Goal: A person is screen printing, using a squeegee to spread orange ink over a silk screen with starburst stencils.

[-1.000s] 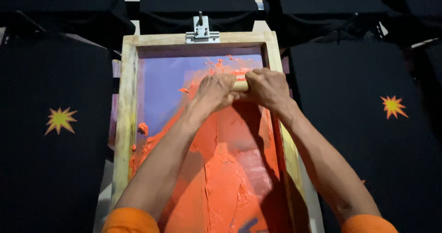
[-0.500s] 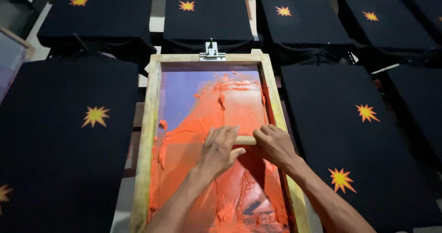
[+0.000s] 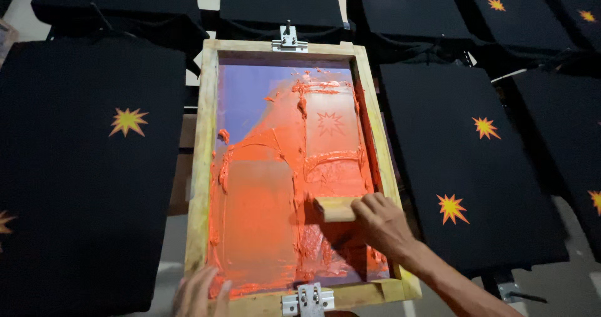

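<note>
Your right hand [image 3: 380, 220] grips the wooden squeegee [image 3: 336, 208], its long axis crosswise to the screen frame [image 3: 201, 166], while your left hand [image 3: 199, 292] rests open on the near rail.

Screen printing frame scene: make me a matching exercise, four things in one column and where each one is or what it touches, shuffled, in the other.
Things:
1. right hand
2. left hand
3. metal hinge clamp
4. orange ink

Places:
A. spread across the mesh
B. on the frame's near edge
C. gripping the wooden squeegee
D. on the wooden frame at its far edge

Pairs: 1-C, 2-B, 3-D, 4-A
</note>
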